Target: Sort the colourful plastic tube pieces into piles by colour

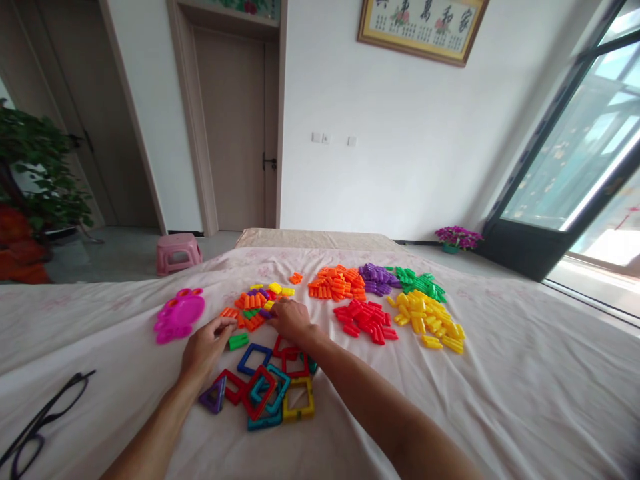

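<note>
A small pile of mixed plastic building blocks (251, 301), orange, yellow, purple and green, lies between my hands. At its left edge is my left hand (213, 339), fingers bent together close to an orange block (229, 312); whether they hold anything is hidden. Just in front of those fingers sits a green block (239, 341). My right hand (291, 319) reaches into the pile's right side with curled fingers, beside a purple block (266, 313). What its fingertips grip, if anything, cannot be made out. Nearer me, below both hands, are several frame-shaped tiles (299, 415) and a purple triangle tile (214, 396).
Sorted block heaps lie to the right: orange (337, 283), purple (379, 279), green (420, 284), red (367, 320) and yellow (430, 319). A magenta plastic tray (183, 312) lies left, with black glasses (45, 417) nearer me. A pale cloth (505, 387) covers the surface.
</note>
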A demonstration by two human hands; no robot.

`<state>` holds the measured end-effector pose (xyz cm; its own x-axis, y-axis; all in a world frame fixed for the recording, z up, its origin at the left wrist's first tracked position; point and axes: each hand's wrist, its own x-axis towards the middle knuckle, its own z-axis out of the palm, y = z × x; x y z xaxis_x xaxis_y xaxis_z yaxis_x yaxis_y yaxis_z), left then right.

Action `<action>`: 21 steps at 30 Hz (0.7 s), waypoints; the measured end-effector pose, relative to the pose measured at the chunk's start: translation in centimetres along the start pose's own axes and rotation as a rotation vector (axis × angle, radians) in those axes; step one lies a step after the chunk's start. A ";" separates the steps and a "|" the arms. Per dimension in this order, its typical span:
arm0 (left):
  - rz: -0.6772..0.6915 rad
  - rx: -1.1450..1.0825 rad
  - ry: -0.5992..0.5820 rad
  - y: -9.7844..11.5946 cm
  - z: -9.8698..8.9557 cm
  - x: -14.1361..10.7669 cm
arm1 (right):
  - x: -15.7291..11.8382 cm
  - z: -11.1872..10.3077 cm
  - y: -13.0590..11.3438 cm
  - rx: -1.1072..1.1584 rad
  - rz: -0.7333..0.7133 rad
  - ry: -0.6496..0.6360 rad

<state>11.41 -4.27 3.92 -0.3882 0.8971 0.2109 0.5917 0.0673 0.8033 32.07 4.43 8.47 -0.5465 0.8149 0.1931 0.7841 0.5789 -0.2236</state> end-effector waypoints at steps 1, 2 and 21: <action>0.003 0.002 0.005 0.0 0.0 0.0 | 0.0 0.1 0.0 -0.017 -0.004 0.005; 0.005 0.004 0.010 0.0 0.0 0.0 | -0.1 0.1 0.1 -0.015 0.001 0.013; -0.013 0.024 -0.010 -0.6 0.3 0.4 | -5.9 -9.5 24.4 0.368 0.690 0.698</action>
<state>11.08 -3.87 3.33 -0.3896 0.9002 0.1947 0.6035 0.0898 0.7923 57.25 13.49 10.97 0.3686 0.8414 0.3952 0.6590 0.0633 -0.7494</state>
